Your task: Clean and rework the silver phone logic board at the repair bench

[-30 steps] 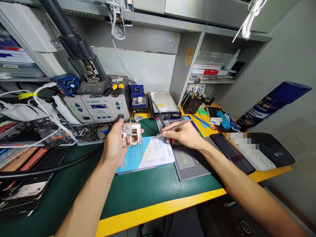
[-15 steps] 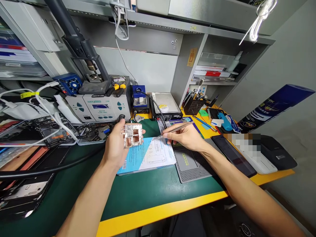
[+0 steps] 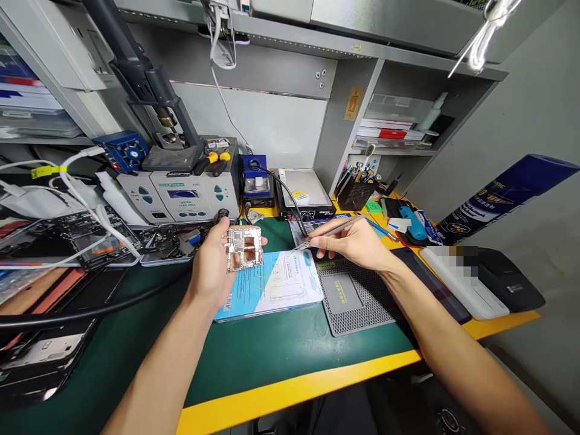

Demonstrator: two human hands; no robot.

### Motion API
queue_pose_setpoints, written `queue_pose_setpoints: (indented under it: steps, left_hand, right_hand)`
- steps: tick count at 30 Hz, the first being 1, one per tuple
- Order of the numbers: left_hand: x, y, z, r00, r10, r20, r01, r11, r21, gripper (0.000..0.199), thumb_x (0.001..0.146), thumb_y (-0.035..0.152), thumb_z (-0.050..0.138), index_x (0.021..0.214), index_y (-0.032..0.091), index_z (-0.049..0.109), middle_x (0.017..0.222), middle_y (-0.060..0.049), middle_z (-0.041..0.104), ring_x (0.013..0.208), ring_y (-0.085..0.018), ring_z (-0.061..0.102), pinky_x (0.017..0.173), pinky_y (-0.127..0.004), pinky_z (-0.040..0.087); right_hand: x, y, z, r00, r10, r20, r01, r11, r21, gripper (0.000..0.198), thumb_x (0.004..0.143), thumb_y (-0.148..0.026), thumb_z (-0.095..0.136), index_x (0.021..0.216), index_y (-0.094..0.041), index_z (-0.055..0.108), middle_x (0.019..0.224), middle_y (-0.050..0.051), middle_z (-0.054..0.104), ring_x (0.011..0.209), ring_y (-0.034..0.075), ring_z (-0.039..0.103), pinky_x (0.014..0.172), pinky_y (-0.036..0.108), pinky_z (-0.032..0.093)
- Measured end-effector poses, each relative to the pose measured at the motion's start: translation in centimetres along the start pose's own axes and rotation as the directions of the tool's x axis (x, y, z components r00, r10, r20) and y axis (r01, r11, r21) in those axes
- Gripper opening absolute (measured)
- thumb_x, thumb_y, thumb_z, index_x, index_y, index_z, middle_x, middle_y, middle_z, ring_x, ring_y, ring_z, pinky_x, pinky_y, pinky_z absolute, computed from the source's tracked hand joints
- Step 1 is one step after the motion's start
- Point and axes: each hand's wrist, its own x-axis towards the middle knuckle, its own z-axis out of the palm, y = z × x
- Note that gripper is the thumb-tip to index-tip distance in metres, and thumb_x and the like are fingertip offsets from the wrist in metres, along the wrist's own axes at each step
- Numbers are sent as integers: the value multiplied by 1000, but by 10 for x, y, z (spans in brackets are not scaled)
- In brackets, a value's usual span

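A small metallic circuit board (image 3: 238,243) with square cut-outs is held up in my left hand (image 3: 211,260), thumb at its upper left edge and fingers behind it. My right hand (image 3: 347,244) is closed around a pair of tweezers (image 3: 335,229) in a pen-like hold. Their tips point left, apart from the board. Beneath both lies a blue and white box (image 3: 290,281) with a printed line drawing. A grey perforated mat (image 3: 357,302) lies below my right hand and forearm.
A hot-air rework station (image 3: 181,193) stands at the back left. A thick black cable (image 3: 99,311) crosses the left side. A blue spray can (image 3: 502,202), a black mesh pen holder (image 3: 356,196) and a dark phone (image 3: 428,284) are on the right. Phone parts (image 3: 45,350) pile up at left.
My right hand with the tweezers has shifted to the right, away from the board. My left hand and the board stay almost still.
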Motion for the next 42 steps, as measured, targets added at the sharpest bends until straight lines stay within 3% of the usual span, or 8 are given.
queue_pose_setpoints:
  steps: [5, 13, 20, 28, 42]
  left_hand:
    - [1, 0, -1, 1000, -14, -7, 14, 1000, 0, 39, 87, 45, 48, 84, 13, 70, 67, -8, 71, 58, -20, 66, 51, -28, 52]
    - [1, 0, -1, 1000, -9, -5, 9, 1000, 3, 40, 88, 45, 48, 86, 11, 69, 67, -9, 71, 59, -20, 66, 51, -28, 52]
    - [-1, 1, 1, 1000, -18, -20, 18, 1000, 23, 37, 87, 45, 47, 85, 13, 68, 67, -7, 70, 54, -19, 64, 50, -28, 53]
    - [-1, 2, 1, 1000, -19, -12, 19, 1000, 8, 37, 87, 43, 47, 88, 13, 68, 70, -9, 72, 66, -24, 70, 57, -33, 57]
    - [-3, 2, 2, 1000, -16, -5, 16, 1000, 4, 37, 88, 43, 47, 91, 13, 68, 72, -9, 72, 70, -26, 71, 62, -36, 59]
  right_hand:
    - [0, 0, -13, 998, 41, 55, -39, 998, -41, 30, 73, -36, 81, 88, -10, 77, 68, 7, 73, 59, 18, 68, 49, 25, 50]
    - [0, 1, -12, 994, 51, 99, -46, 998, -46, 30, 75, -37, 79, 88, -11, 77, 64, 6, 72, 57, 16, 66, 48, 24, 49]
    - [0, 4, -8, 997, 43, 66, -42, 999, -22, 30, 73, -37, 80, 86, -9, 77, 68, 7, 73, 58, 16, 67, 48, 24, 50]
    - [0, 2, -9, 996, 52, 68, -51, 999, -19, 32, 73, -38, 81, 86, -10, 77, 69, 8, 73, 59, 17, 67, 48, 25, 50]
    - [-1, 1, -10, 997, 45, 70, -42, 999, -32, 30, 72, -37, 81, 86, -11, 77, 70, 8, 74, 59, 17, 67, 47, 24, 48]
